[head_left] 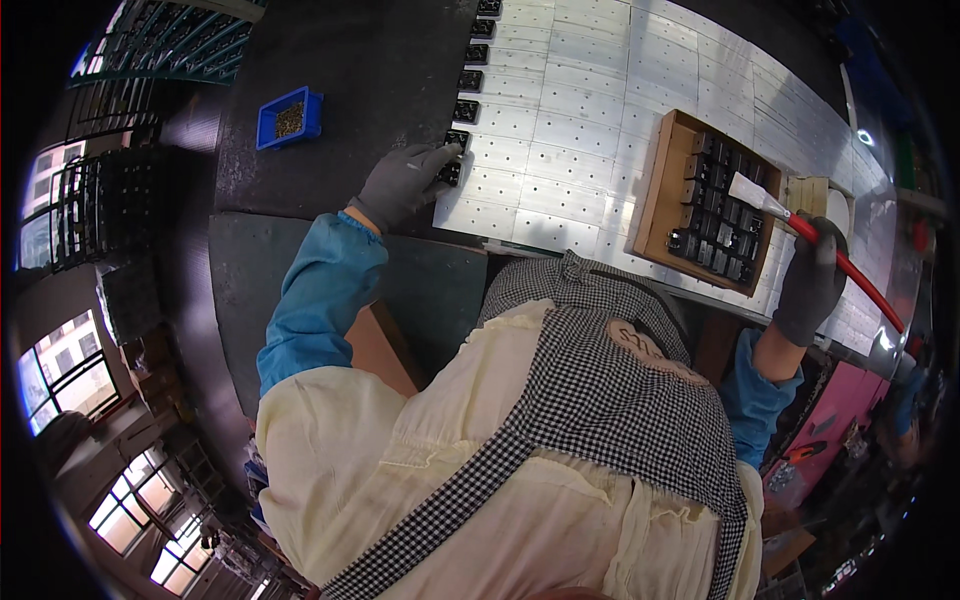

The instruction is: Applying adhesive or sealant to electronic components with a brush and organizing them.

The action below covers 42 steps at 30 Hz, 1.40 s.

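My left hand (403,184), in a dark grey glove, is at the near end of a row of small black blocks along the left edge of the metal-plated surface (575,150). Its fingers close round the nearest black block (449,174), and a fingertip reaches the block (456,139) beyond it. At the right, my gloved right hand (812,285) grips a brush (856,278) by its red handle. The pale bristles hang above an open cardboard box (655,185), in which several black blocks (718,200) stand in rows.
A blue bin (268,128) of small brass-coloured pieces stands on the dark tabletop (350,80) at the far left. Beyond the box's right side lies a small tan carton (806,194). A pink panel (828,420) is at the lower right, below the table edge.
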{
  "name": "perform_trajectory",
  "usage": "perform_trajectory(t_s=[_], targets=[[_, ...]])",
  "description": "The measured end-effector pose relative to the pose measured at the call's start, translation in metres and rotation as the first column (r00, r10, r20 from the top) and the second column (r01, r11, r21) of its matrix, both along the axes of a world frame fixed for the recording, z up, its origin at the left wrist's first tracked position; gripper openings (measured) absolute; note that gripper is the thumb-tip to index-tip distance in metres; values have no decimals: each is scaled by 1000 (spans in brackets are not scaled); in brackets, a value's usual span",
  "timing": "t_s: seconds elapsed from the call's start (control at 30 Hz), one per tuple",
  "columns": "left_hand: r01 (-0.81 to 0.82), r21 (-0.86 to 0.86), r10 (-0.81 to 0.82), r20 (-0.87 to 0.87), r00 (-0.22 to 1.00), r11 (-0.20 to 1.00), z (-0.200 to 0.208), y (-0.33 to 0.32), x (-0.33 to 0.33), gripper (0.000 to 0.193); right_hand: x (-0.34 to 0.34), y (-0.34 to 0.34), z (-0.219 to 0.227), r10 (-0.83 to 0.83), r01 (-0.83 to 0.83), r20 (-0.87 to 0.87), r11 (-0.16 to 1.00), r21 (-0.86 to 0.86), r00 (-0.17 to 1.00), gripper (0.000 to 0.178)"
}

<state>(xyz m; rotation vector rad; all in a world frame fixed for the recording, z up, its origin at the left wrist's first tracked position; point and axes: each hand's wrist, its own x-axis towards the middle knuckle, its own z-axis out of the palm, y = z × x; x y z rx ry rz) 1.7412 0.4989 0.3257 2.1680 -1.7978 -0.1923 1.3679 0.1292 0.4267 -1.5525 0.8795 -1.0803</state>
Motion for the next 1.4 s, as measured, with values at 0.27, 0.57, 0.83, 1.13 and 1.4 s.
perform_trajectory(t_s=[0.27,0.57,0.83,1.13,1.4], targets=[[3,-24,-3,1,1000,1000,-1,0,-3,58,1,1,-2,42,-43,-31,999,-15,999,38],[-65,28,68,-141,988,998,3,-7,-12,58,-4,-3,-2,107,-111,78,993,49,991,39],[-136,71,141,-75,987,988,-4,-8,-23,52,-14,-14,-3,80,-94,153,992,86,985,34],[-255,-77,259,40,965,964,63,-47,-74,57,-48,-39,11,30,-45,258,997,56,966,30],[15,-12,-18,-311,950,1000,53,-212,-215,73,-64,-44,14,38,-64,283,994,84,958,31]])
